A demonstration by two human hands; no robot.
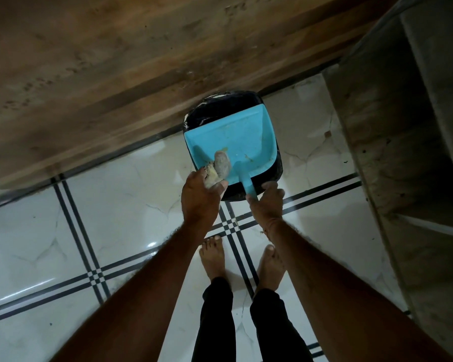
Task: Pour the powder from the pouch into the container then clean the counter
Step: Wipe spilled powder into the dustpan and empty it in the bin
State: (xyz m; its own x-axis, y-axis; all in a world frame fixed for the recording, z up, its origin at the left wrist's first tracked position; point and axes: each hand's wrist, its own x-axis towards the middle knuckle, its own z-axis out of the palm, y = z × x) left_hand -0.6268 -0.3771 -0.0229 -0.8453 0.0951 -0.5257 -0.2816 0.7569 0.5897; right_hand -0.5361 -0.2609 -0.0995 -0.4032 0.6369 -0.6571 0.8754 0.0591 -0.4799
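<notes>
1. Head view, aimed straight down at a white tiled floor (pixel 115 205) crossed by paired dark stripes.
2. Holds a turquoise dustpan (pixel 236 137) over a black bin (pixel 220 105), with the pan covering most of the bin opening and the dark rim visible on all sides.
3. Places the bin on the floor, against the foot of a brown wood-grain panel (pixel 115 61) that fills the top of the view.
4. Grips the dustpan handle (pixel 247 182) with the right hand (pixel 268 205), fingers (pixel 272 189) curled tight round the handle end.
5. Pinches a dirty grey-yellow cloth (pixel 220 167) with the left hand (pixel 200 197), fingers (pixel 216 186) clamped on the bunched wad.
6. Presses the cloth against the inner floor of the pan, near its left wall and just beside the handle root.
7. Shows faint yellowish specks (pixel 224 148) on the pan floor beyond the cloth; too small to identify.
8. Shows pale smears on the far-left part of the bin rim.
9. Stands barefoot, left foot (pixel 212 257) and right foot (pixel 270 265) side by side on the floor near the bin, below black trousers (pixel 215 322).
10. Carries a thin thread band (pixel 271 226) round the right wrist.
11. Borders a grey concrete structure (pixel 403 126) along the right edge.
</notes>
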